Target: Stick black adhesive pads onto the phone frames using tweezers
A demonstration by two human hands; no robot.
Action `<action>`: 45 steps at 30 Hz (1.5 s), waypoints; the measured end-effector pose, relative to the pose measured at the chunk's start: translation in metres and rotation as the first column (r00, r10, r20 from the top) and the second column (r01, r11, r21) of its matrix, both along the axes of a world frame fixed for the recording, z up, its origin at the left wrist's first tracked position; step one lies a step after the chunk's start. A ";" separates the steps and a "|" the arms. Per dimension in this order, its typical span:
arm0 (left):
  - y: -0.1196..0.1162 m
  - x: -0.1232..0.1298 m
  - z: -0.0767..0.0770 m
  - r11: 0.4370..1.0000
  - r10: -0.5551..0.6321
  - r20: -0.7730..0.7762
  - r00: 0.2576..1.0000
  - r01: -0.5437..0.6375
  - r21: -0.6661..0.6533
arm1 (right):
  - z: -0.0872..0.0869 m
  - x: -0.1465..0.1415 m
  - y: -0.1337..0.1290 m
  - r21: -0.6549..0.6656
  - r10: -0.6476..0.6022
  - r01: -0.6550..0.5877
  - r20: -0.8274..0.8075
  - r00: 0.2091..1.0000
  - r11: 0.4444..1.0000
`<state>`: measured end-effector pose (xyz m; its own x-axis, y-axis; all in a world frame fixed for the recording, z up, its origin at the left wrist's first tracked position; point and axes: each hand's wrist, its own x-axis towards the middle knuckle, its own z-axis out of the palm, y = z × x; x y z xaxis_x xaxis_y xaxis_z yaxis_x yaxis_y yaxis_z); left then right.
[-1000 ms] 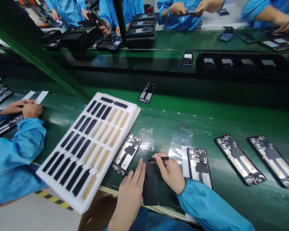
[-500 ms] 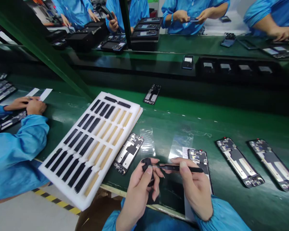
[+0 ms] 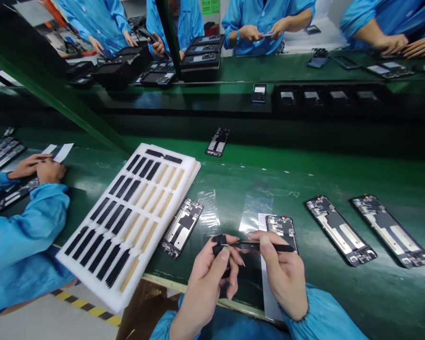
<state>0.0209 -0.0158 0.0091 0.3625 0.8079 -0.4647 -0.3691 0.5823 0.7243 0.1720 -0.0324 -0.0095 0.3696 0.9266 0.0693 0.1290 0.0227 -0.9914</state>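
Small black part (image 3: 218,242), seemingly a flexible strip, is pinched in my left hand (image 3: 208,276), with its dark lower portion showing between the fingers. Black tweezers (image 3: 262,246) lie in my right hand (image 3: 286,276), held between thumb and fingers. Their tips point left and meet the black part. Just behind the right hand, a phone mid-frame (image 3: 282,228) with exposed circuitry is partly covered. Another phone frame (image 3: 182,228) rests to the left of my hands, beside a white foam tray (image 3: 118,296) with rows of black strips in its slots.
Two phone frames (image 3: 340,230) lie at the right, and one more (image 3: 217,141) sits farther back. Clear plastic films (image 3: 257,210) lie behind my hands. A green post (image 3: 67,104) slants across the left. A co-worker's hands (image 3: 49,167) are at left; others work across the bench.
The camera view has shifted slightly, so the bench items appear farther left. Both hands keep their grips, with the tweezer tips still at the black part.
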 end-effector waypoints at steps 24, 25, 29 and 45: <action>0.037 0.011 -0.042 0.819 0.025 -0.702 0.712 0.388 0.423 | -0.047 0.138 0.061 -0.147 -0.239 0.228 -0.066 0.969 0.962; 0.042 0.013 -0.045 0.705 0.050 -0.809 0.585 0.553 0.443 | -0.052 0.138 0.068 -0.152 -0.213 0.200 -0.074 0.974 0.968; 0.066 0.033 -0.049 0.275 0.367 -0.927 0.080 0.943 0.190 | -0.070 0.131 0.091 -0.146 -0.138 0.122 -0.103 0.985 0.982; 0.077 0.055 -0.051 -0.113 0.439 -0.898 -0.023 0.990 -0.080 | -0.070 0.152 0.055 -0.162 0.190 -0.192 -0.023 0.981 0.968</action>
<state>0.0760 0.0613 -0.0418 0.8551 0.4825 -0.1896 0.4864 -0.8733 -0.0285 0.3243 0.0230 -0.0793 0.1847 0.9787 -0.0900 0.1306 -0.1152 -0.9847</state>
